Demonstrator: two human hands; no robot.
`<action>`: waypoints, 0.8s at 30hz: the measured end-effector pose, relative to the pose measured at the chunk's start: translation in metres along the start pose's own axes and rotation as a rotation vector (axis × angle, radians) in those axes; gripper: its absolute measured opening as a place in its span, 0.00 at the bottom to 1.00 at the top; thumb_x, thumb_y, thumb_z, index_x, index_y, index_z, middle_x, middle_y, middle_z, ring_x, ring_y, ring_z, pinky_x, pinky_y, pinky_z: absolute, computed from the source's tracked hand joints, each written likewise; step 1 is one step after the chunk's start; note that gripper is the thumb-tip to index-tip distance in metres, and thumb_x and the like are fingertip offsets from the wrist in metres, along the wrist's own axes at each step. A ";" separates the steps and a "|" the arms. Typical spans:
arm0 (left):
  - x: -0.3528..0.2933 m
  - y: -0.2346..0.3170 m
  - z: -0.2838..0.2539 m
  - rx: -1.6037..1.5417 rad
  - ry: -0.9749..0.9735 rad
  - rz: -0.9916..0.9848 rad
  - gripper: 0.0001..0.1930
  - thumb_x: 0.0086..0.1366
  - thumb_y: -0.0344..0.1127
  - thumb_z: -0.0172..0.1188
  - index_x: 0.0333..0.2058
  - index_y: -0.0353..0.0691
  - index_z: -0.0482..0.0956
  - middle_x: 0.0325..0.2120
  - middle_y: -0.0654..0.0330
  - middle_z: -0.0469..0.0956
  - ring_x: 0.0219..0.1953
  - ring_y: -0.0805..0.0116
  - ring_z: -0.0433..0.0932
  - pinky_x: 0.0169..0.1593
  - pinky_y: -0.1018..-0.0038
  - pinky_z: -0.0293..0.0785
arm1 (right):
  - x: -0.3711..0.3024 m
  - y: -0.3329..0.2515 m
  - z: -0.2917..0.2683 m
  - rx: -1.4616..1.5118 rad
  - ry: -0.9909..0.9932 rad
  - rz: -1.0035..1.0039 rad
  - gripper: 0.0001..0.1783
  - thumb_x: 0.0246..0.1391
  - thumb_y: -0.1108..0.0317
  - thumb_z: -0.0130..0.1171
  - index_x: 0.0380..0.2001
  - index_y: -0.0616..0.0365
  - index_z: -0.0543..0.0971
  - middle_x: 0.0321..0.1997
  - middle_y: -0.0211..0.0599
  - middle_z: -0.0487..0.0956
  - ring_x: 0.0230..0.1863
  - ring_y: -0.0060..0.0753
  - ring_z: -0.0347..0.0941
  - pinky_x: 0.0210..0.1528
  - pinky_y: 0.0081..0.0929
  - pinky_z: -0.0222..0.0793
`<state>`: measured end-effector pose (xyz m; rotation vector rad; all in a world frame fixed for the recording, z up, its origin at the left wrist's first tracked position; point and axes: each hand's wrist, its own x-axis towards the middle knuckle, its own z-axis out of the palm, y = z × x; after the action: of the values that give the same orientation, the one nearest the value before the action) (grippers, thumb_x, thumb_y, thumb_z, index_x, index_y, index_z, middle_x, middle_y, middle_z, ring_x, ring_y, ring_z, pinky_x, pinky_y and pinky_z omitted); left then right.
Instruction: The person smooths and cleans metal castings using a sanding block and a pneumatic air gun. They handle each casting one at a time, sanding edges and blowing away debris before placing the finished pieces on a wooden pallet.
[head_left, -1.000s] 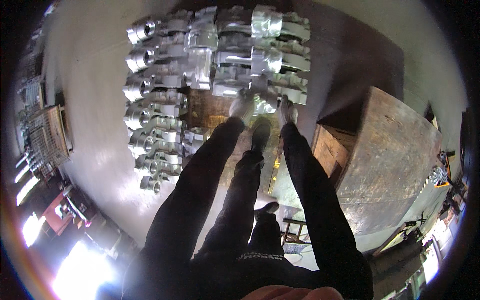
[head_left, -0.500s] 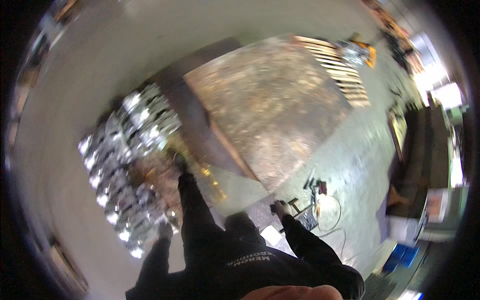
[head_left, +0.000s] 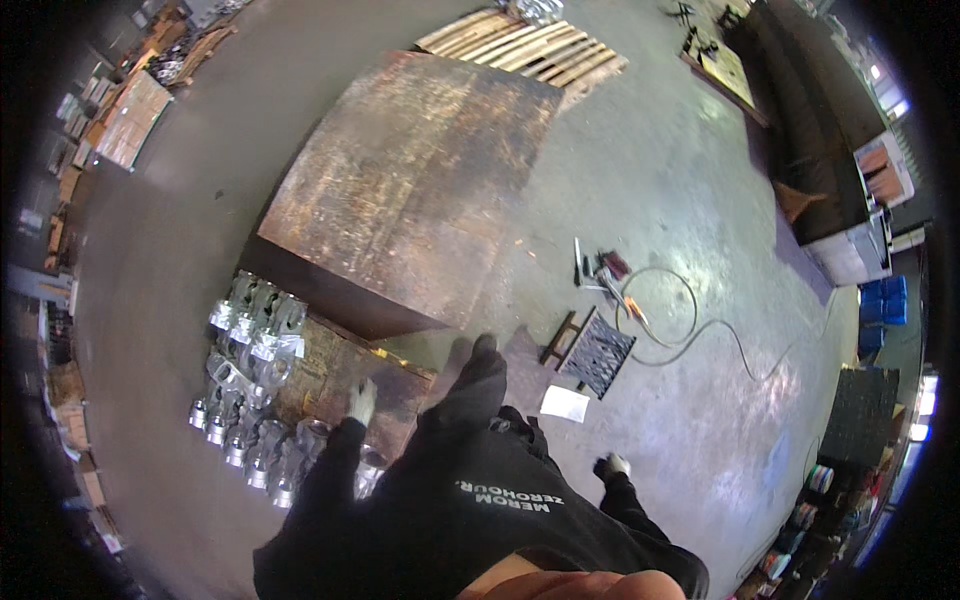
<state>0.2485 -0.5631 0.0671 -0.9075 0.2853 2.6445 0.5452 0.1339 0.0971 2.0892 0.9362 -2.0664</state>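
Note:
My left hand (head_left: 362, 401), in a pale work glove, hangs over a worn brown board (head_left: 335, 378) with its fingers stretched out and nothing visible in them. Beside it, silvery cast metal parts (head_left: 262, 340) stand in rows along the board's left and near sides. My right hand (head_left: 613, 466), also gloved and with a dark patch at the fingers, hangs low over the floor at the right. Its fingers are too small to read. A white sheet of paper (head_left: 565, 403) lies on the floor between it and a small black ribbed stool-like stand (head_left: 595, 352).
A large rusty-brown plate-topped block (head_left: 400, 180) stands ahead, with a slatted wooden pallet (head_left: 525, 48) behind it. Right of the black stand lie hand tools (head_left: 605, 270) and a looping hose (head_left: 690, 300). Blue bins (head_left: 883, 300) stand at the far right.
The view has turned and sharpened; the large plate now sits farther left. My left hand has come over the brown board. My right hand is now farther from the black stand.

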 end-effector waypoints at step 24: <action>0.443 -0.166 0.505 2.145 0.092 0.379 0.22 0.71 0.48 0.50 0.51 0.34 0.76 0.44 0.41 0.80 0.50 0.43 0.78 0.52 0.60 0.72 | 0.038 -0.337 0.245 0.089 0.125 -0.047 0.19 0.58 0.66 0.59 0.49 0.65 0.72 0.35 0.56 0.82 0.25 0.42 0.79 0.25 0.38 0.77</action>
<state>-0.3009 -0.1557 0.1693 -0.0632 2.5372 0.9896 0.1724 0.3135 0.1608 2.2866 0.9335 -2.0558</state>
